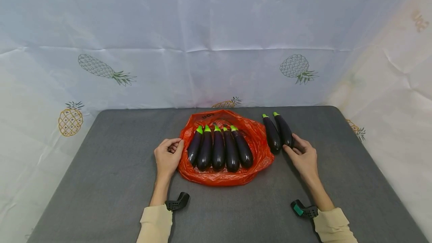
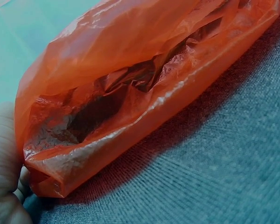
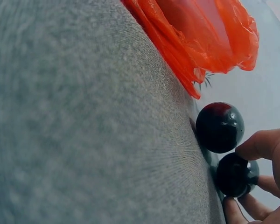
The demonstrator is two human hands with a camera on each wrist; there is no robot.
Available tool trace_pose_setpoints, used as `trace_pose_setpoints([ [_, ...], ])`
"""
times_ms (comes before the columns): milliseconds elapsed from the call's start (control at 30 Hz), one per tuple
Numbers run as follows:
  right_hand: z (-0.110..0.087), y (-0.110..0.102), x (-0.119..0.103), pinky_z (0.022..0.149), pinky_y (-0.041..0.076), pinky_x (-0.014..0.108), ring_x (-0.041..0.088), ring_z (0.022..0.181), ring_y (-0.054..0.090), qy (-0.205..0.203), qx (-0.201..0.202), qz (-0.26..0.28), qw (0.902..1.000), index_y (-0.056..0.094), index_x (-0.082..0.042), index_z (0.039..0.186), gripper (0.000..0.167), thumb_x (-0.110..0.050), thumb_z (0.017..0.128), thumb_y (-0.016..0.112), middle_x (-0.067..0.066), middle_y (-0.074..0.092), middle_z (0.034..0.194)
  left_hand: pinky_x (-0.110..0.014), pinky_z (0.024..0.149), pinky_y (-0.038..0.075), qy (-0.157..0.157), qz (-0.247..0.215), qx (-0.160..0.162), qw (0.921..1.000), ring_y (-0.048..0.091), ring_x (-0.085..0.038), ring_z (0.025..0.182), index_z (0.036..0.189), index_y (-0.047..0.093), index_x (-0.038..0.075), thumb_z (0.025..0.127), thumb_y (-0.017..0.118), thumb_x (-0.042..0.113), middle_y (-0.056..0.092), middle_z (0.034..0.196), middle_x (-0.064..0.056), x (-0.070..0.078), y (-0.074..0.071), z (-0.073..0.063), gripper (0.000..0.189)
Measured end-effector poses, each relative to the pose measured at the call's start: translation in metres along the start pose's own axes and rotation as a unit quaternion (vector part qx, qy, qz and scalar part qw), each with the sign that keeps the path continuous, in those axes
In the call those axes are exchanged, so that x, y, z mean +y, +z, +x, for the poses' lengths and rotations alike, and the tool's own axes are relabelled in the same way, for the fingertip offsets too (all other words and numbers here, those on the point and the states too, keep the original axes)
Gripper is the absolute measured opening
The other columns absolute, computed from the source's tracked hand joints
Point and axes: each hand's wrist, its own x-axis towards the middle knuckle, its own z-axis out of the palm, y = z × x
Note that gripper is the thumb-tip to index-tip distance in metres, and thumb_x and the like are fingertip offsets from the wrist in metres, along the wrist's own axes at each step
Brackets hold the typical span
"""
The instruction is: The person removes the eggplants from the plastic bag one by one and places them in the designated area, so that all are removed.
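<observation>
Bench (image 1: 101, 183) lies free left of the left hand (image 1: 170, 153), right of the right hand (image 1: 304, 156) and in front of the bag (image 1: 222, 178). The bag's rim stands between the left hand and the five eggplants (image 1: 218, 151) inside; from above, the way to them is open. Two more eggplants (image 1: 271, 134) obstruct the bag's right flank, and the cloth (image 1: 202, 78) bounds the far edge

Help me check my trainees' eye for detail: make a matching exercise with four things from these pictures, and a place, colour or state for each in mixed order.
Things
1. Left hand
2. Plastic bag
3. Right hand
4. Tabletop

Places, colours, states
A. Gripping an eggplant outside the bag
B. Dark grey
C. At the bag's edge, fingers curled
D. Red, with five eggplants lying in it

Pairs: 1-C, 2-D, 3-A, 4-B
</observation>
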Motion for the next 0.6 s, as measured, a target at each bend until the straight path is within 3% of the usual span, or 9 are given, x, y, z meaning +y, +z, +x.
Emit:
trace_pose_setpoints([
  [600, -0.0032, 0.0001, -0.0031, 0.084, 0.043, -0.003, -0.011, 0.097, 0.052, -0.007, 0.0, -0.003, 1.0, 0.054, -0.005, 0.147, 0.059, -0.007, 0.092, 0.074, 0.019, 0.055, 0.135, -0.008, 0.059, 0.042, -0.004, -0.001, 0.0, 1.0, 0.053, -0.002, 0.063, 0.083, 0.079, 0.004, 0.088, 0.079, 0.007, 0.068, 0.07, -0.011, 0.0016, 0.0003, 0.0006, 0.006],
])
